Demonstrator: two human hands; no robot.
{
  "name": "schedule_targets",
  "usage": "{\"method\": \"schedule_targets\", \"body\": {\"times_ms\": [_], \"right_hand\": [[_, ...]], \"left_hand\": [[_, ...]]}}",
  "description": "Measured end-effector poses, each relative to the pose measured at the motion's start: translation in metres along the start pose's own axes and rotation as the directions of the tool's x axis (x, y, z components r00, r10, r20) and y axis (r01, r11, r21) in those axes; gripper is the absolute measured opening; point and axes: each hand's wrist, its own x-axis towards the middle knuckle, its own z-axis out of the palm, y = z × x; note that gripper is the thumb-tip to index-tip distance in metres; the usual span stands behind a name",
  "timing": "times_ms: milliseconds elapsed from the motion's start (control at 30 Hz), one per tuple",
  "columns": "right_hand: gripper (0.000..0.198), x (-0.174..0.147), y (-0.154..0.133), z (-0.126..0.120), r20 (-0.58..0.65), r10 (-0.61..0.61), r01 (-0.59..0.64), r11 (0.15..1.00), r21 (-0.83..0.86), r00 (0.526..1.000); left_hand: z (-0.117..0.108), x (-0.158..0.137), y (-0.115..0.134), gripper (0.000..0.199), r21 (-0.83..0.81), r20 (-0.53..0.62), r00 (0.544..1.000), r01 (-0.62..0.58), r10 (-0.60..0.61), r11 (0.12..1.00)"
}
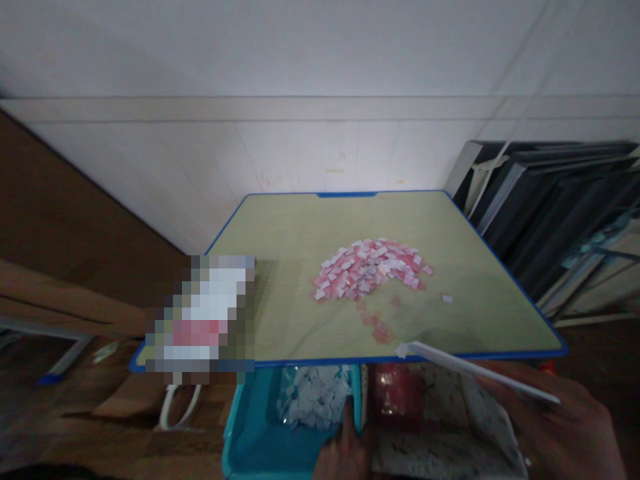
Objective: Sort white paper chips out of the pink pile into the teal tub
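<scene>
My right hand (pixel 567 413) is closed around a long, thin white stick (pixel 480 370). The stick's far tip is beside a small white square (pixel 401 349) at the blue front edge of the board. My left hand (pixel 345 450) is low in the view, at the right side of a teal tray (pixel 233 427), with its index finger stretched out. Its other fingers are hard to make out. A clear bag of white squares (pixel 317 397) lies in the tray. Farther back, a heap of pink and white squares (pixel 373 267) is spread on the yellowish board (pixel 295 220).
A pixelated object (pixel 210 300) covers the board's left end, with a white loop (pixel 167 410) below it. A shiny red package (pixel 397 397) is under the front edge, on a speckled surface (pixel 425 453). Dark panels (pixel 560 200) lean at the right against the wall (pixel 320 147).
</scene>
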Motion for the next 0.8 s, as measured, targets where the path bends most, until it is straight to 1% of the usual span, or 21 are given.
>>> {"method": "schedule_targets", "body": {"times_ms": [67,167,267,333,400,467,533,600,700,800], "right_hand": [[0.014,0.000,-0.006,0.008,-0.010,0.063,-0.062,0.997,0.055,0.998],[0.016,-0.001,-0.016,0.021,-0.060,0.163,-0.154,0.979,0.133,0.985],[0.018,0.000,-0.027,0.035,-0.071,0.196,-0.181,0.967,0.178,0.978],[0.018,0.004,-0.036,0.046,-0.031,0.200,-0.189,0.958,0.214,0.979],[0.018,0.010,-0.046,0.058,0.034,0.220,-0.221,0.940,0.261,0.975],[0.018,0.017,-0.055,0.071,0.096,0.229,-0.248,0.917,0.312,0.969],[0.017,0.023,-0.062,0.081,0.124,0.224,-0.254,0.898,0.361,0.967],[0.017,0.029,-0.067,0.087,0.114,0.259,-0.283,0.873,0.396,0.959],[0.018,0.035,-0.068,0.086,0.072,0.389,-0.381,0.821,0.425,0.918],[0.019,0.038,-0.067,0.084,0.081,0.448,-0.437,0.794,0.423,0.891]], "left_hand": [[0.001,0.000,-0.001,0.057,-0.015,-0.008,1.000,-0.016,0.015,1.000],[0.001,-0.001,-0.002,0.055,-0.030,-0.027,0.999,-0.023,0.022,0.999],[0.002,0.000,0.000,0.058,-0.019,-0.023,1.000,0.001,-0.001,1.000],[0.003,0.001,0.000,0.061,-0.008,-0.021,1.000,0.005,-0.005,1.000],[0.006,0.003,0.001,0.062,0.008,-0.031,1.000,0.007,-0.006,1.000],[0.008,0.005,0.001,0.060,0.026,-0.042,0.999,0.009,-0.008,1.000],[0.009,0.005,0.001,0.056,0.034,-0.048,0.999,0.000,0.001,0.999],[0.008,0.004,0.001,0.052,0.028,-0.046,0.999,-0.004,0.005,1.000],[0.005,0.002,0.002,0.041,0.015,-0.038,0.999,-0.006,0.006,1.000],[0.002,0.000,0.002,0.042,0.007,-0.039,0.999,-0.009,0.009,1.000]]}}
